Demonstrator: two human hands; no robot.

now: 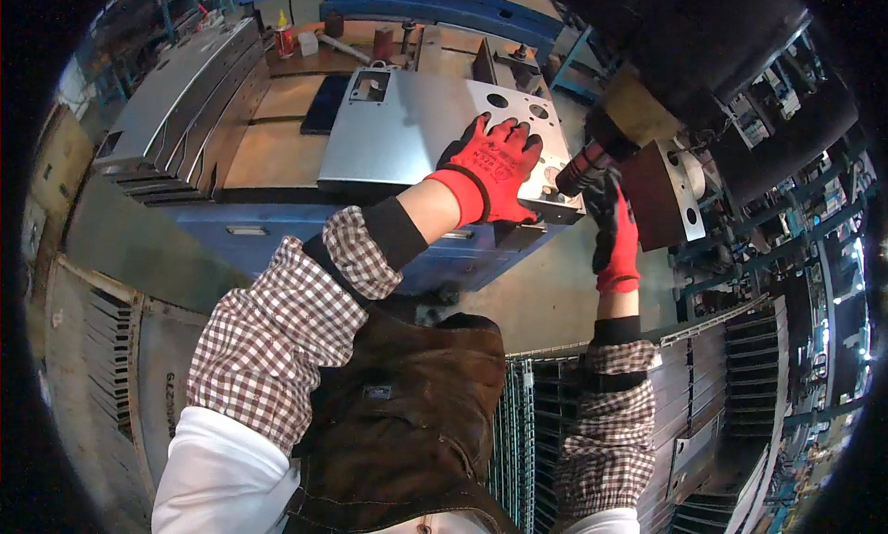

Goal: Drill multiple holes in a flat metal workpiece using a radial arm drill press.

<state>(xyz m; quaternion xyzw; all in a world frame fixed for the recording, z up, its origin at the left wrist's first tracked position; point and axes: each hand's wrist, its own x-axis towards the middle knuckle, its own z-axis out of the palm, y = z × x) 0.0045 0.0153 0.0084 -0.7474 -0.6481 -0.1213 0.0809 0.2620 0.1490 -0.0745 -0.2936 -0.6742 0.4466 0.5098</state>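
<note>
A silver sheet-metal panel [407,131] with round holes near its right end lies on the workbench. My left hand [495,168], in a red and black glove, rests on it with the fingers spread. Just above the panel's right corner stands the dark cylindrical spindle [581,168] of a machine. Beyond that corner, my right hand [618,229] is raised close to the spindle in a matching glove. Its dark fingers look closed, but whatever they grip is lost against the dark machine. A brown plate with a silver, holed face [686,196] sits right of this hand.
Bent metal panels [185,117] stand stacked on the bench's left. Behind my panel are a red bottle [283,39], a hammer [344,47] and a clamp bolt [407,36]. The machine head [684,53] overhangs the upper right. Slotted racks [731,386] stand at lower right.
</note>
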